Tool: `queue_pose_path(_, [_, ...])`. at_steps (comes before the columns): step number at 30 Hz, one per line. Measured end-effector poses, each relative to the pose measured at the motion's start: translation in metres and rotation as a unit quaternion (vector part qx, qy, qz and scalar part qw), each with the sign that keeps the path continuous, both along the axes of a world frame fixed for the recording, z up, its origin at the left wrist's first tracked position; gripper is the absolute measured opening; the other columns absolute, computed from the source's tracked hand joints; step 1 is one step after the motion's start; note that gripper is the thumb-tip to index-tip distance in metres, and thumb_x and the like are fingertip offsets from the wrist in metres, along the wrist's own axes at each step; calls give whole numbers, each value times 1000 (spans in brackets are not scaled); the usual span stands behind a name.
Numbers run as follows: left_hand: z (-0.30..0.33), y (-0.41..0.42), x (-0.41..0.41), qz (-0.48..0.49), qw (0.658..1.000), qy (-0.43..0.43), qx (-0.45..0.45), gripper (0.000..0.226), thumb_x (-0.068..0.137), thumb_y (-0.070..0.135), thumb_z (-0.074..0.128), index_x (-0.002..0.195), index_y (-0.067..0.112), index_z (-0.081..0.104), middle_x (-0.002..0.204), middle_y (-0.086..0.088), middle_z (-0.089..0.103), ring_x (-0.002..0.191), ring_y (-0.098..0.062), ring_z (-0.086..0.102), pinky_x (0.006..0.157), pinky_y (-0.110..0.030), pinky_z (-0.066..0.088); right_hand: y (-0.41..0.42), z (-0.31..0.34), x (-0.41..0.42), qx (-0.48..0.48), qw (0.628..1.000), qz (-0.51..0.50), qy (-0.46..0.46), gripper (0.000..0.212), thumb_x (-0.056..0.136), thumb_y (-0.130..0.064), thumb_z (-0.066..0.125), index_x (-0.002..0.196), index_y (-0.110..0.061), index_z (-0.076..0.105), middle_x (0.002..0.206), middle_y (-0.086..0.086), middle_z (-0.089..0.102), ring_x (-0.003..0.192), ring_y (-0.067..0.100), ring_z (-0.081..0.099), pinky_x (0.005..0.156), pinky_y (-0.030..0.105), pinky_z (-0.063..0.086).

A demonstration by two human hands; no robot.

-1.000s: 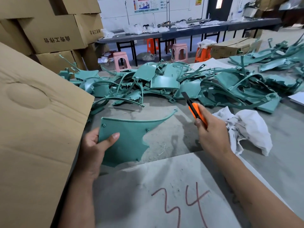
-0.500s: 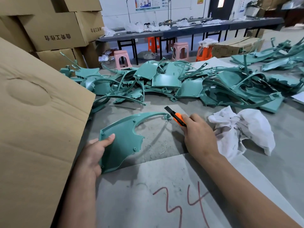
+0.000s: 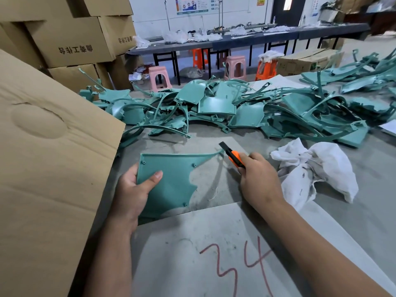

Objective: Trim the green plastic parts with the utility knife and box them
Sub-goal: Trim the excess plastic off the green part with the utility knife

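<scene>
Flat teal-green moulded plastic panel [image 3: 171,181], roughly triangular with small screw bosses near its edges: held over the grey worktop [image 3: 364,189], broad end toward the person, long axis running away and to the right, tapering to a thin curved tip that points at the knife. Left hand [image 3: 134,195]: grips the panel's near-left edge, thumb curled over the upper face, fingers hidden beneath. Right hand [image 3: 260,175]: just right of the panel, fingers wrapped tight round an orange-and-black utility knife [image 3: 232,155]; the knife's dark front end slants up and left, lying just beside the panel's tip, contact not discernible. Crumpled white cloth [image 3: 321,168]: on the worktop right of the panel, beyond the right hand. Heap of loose teal-green plastic parts [image 3: 235,108]: behind the panel, spread across the worktop. Large brown cardboard box flap [image 3: 47,159]: immediately left of the panel, tilted. Grey board marked "34" in red [image 3: 214,254]: in front of the panel, nearest the person. Stacked brown cartons [image 3: 72,39]: far left behind the panel.
</scene>
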State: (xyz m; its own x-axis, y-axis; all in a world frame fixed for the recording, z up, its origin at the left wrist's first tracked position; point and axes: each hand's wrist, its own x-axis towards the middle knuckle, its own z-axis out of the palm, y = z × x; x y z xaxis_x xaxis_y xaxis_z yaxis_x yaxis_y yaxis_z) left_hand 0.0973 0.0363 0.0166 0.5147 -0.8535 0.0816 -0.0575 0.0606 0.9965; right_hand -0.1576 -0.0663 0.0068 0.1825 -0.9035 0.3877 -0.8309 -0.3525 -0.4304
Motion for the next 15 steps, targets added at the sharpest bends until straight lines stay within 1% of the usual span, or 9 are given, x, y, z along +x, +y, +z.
queue_pose_path(1, [0,-3,-3,3,1000,-22,-17,18,90,9,74,103,22,73,102,0,79,94,-22,75,79,-36,59,1,0,0,2,1000,0,1,24,97,-7,56,120,-11,64,95,4,51,81,31,51,65,38,34])
queue_pose_path(3, [0,-7,-9,24,996,-63,-50,18,86,15,77,101,22,72,99,4,79,90,-17,75,73,-26,59,10,1,3,-32,999,27,-22,24,96,-6,59,119,-11,66,92,1,49,75,26,45,63,37,32])
queue_pose_path(4, [0,-9,-10,37,994,-80,-61,19,83,20,76,101,24,72,99,5,79,89,-16,74,72,-26,59,14,3,5,-48,996,54,-42,25,95,-6,62,119,-11,67,91,-1,48,73,24,44,63,36,33])
queue_pose_path(7, [-2,-12,-11,85,986,-129,-65,19,80,30,72,99,34,71,97,8,77,89,-16,73,80,-40,61,22,7,5,-69,976,188,-86,34,96,-4,63,129,-11,66,93,0,51,78,25,51,67,42,44])
queue_pose_path(8, [-2,-12,-12,93,984,-136,-66,19,80,31,72,98,38,70,97,9,76,90,-16,72,83,-44,61,23,8,5,-76,969,215,-95,35,97,-4,63,131,-10,65,95,1,52,80,25,51,69,43,46])
queue_pose_path(9, [-3,-12,-12,97,983,-142,-68,19,81,32,71,97,42,69,98,10,76,91,-16,72,84,-47,61,23,8,6,-85,966,219,-109,37,97,-3,62,134,-10,64,96,1,53,80,23,51,69,41,46])
queue_pose_path(11, [-3,-14,-16,93,981,-153,-77,20,82,31,71,98,43,69,98,10,76,92,-17,72,85,-51,60,19,5,7,-106,971,165,-137,41,98,-3,62,139,-10,62,97,1,53,79,21,50,67,34,43])
queue_pose_path(13, [-3,-18,-23,80,979,-162,-91,16,84,29,71,98,35,69,98,7,76,92,-19,72,85,-52,60,16,3,10,-104,982,95,-127,40,98,-4,62,137,-9,62,97,0,52,78,22,50,66,32,38])
queue_pose_path(15, [-3,-20,-34,81,972,-197,-100,14,85,29,70,98,24,68,94,6,75,88,-20,72,82,-50,59,16,1,15,-83,987,83,-105,38,97,-3,62,135,-9,63,95,0,51,77,22,48,65,33,35])
